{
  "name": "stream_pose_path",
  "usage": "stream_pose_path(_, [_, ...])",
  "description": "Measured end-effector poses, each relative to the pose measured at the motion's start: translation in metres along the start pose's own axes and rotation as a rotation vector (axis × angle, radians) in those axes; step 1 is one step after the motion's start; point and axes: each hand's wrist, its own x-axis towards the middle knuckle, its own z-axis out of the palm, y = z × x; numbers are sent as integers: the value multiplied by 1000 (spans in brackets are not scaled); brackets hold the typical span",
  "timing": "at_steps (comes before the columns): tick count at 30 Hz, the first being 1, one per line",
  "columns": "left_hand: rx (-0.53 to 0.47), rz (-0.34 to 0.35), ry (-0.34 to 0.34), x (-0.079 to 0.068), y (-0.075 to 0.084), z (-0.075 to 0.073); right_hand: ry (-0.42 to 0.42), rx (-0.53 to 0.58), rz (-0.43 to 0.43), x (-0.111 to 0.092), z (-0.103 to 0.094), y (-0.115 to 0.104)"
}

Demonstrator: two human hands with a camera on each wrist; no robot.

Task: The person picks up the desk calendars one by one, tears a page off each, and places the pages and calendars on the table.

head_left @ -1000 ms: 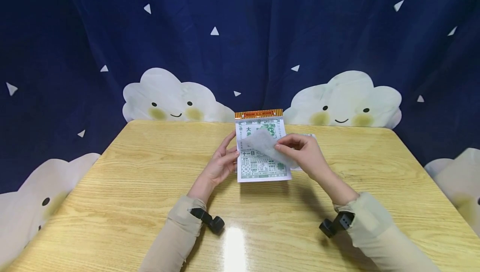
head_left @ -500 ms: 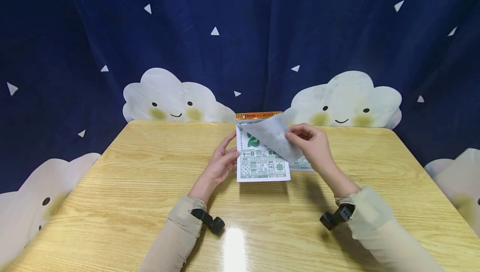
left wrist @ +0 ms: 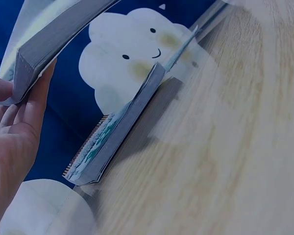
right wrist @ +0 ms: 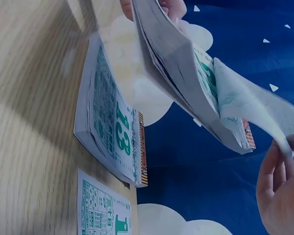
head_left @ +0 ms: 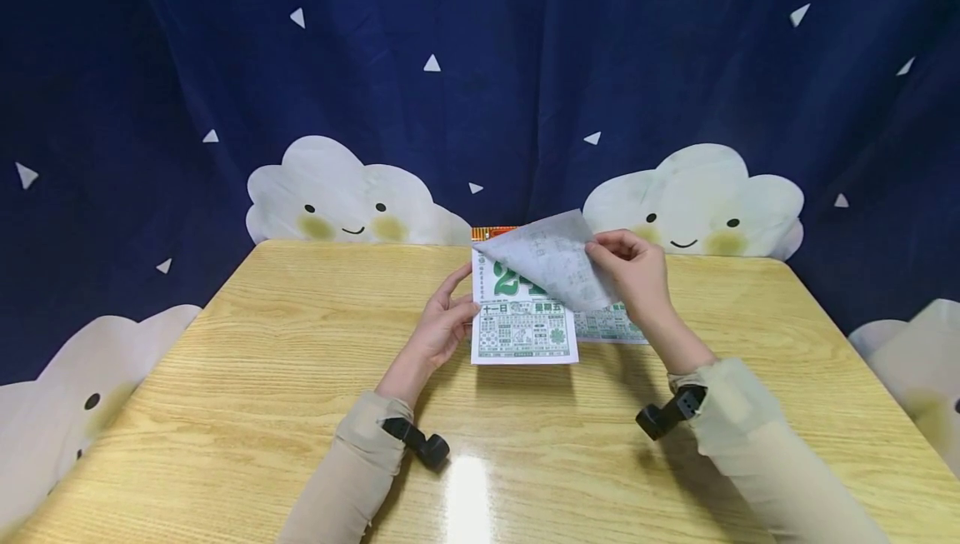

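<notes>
My left hand (head_left: 441,327) grips the left edge of a thick tear-off calendar (head_left: 525,336), thumb in front and fingers behind. The calendar is tilted above the table, its green print facing me. In the right wrist view its thick stack of pages shows edge-on. My right hand (head_left: 637,277) pinches the right side of its top page (head_left: 555,265) between thumb and fingers. That page is folded back diagonally, pale underside showing, and covers part of the large green number and the orange-striped header (head_left: 487,232). Its upper left corner still meets the calendar near the header.
A second tear-off calendar (right wrist: 108,112), showing 13, lies on the wooden table (head_left: 300,411) below the held one. Beside it lies a loose calendar page (right wrist: 100,208). A dark blue curtain (head_left: 480,69) with white clouds stands behind the table's far edge.
My right hand has moved up and to the right, peeling the page further back. More of the green number and the print below it shows. My left hand has kept its place.
</notes>
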Motion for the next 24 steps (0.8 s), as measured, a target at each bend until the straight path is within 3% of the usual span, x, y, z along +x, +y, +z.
stream_pose_path(1, [3, -1, -3, 0, 0, 0, 10, -25, 8, -3, 2, -9])
stream_pose_path(2, [7, -3, -6, 0, 0, 0, 4, 19, 6, 0, 1, -5])
stream_pose_path(5, [15, -11, -12, 0, -1, -1, 15, 0, 44, 0, 1, -10])
stream_pose_path(11, [-5, -2, 0, 1, -1, 0, 9, -5, 129, 8, -2, 3])
stream_pose_path(14, [-16, 4, 15, 1, -1, 0, -1, 62, 172, 21, -10, 34])
stream_pose_path(16, [-20, 4, 22, 1, 0, 0, 18, 23, 192, 31, -15, 62])
stream_pose_path(18, [-19, 6, 22, 1, 0, 0, 17, 72, 170, 43, -22, 97])
stream_pose_path(21, [-14, 13, 12, 1, 1, 0, 41, 42, 163, 51, -26, 120])
stream_pose_path(24, [-5, 15, -2, 0, 1, 0, 10, 110, 192, 38, -21, 81])
